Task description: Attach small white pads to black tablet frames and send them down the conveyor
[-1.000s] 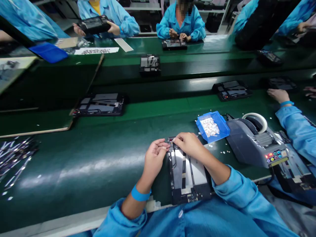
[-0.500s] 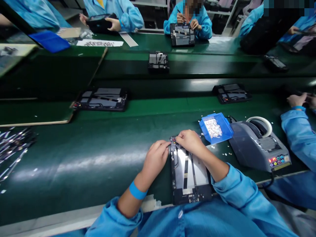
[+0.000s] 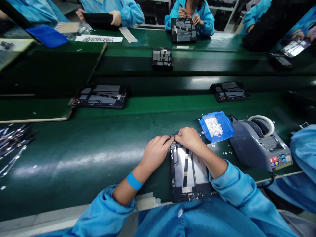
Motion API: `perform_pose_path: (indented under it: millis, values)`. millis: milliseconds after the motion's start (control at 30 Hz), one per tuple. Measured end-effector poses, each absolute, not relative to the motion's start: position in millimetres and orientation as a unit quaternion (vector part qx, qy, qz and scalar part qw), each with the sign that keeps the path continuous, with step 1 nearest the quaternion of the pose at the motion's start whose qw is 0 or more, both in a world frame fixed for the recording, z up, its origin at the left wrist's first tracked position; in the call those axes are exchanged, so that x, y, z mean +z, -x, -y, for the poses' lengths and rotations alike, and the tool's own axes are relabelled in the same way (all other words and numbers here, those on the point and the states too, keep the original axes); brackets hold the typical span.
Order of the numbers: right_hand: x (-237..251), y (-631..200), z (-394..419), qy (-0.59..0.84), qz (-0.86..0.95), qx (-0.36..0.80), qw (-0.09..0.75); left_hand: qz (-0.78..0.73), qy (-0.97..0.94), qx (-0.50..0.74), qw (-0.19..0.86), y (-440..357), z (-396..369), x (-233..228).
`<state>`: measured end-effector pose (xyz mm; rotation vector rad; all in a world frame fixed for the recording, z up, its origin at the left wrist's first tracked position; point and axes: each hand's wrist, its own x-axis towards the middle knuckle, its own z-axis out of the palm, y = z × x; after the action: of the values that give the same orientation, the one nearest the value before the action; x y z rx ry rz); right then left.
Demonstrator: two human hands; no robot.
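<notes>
Device: opened tablet chassis point(image 3: 188, 174) lies flat on the green worktop point(image 3: 98, 164), its near end at the worktop's front edge, just before the person's body.
Left hand: left hand point(image 3: 156, 152) rests at the chassis's far left corner, fingers curled and pressing on the edge; whether it pinches anything is not clear.
Right hand: right hand point(image 3: 189, 139) sits on the far end of the chassis, fingertips bent down onto its top rim, touching the left hand's fingertips; I cannot tell if a small part is gripped.
Wristband: blue band point(image 3: 134, 181) circles the left wrist.
Parts bin: blue tray point(image 3: 225, 130) of small white pieces stands just right of the right hand.
Tape dispenser: grey machine point(image 3: 256, 146) with a tape roll sits just beyond the tray, to the right.
Belt: other open units point(image 3: 101, 96) lie farther off, well apart from the hands.
Co-workers: people in blue coats point(image 3: 206, 24) work at the far side.
</notes>
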<state>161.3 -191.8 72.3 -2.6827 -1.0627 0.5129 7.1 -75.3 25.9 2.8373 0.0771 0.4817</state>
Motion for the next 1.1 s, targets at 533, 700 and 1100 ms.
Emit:
perform_pose_path:
  millis: [533,700,1100]
  values:
    - [23.6,-152.5,250.6,0.761,0.632,-0.011,0.148,-0.004,-0.981,0.115,0.155,-15.9,55.9,34.5]
    - [41.7,-153.0,248.1,0.749,0.658,-0.012,0.077,0.011,-0.98,0.117,0.159,-17.6,54.3,34.9]
    - [53.2,-147.7,293.8,0.76,0.564,-0.003,0.321,0.003,-0.996,0.088,-0.016,-12.2,69.6,49.6]
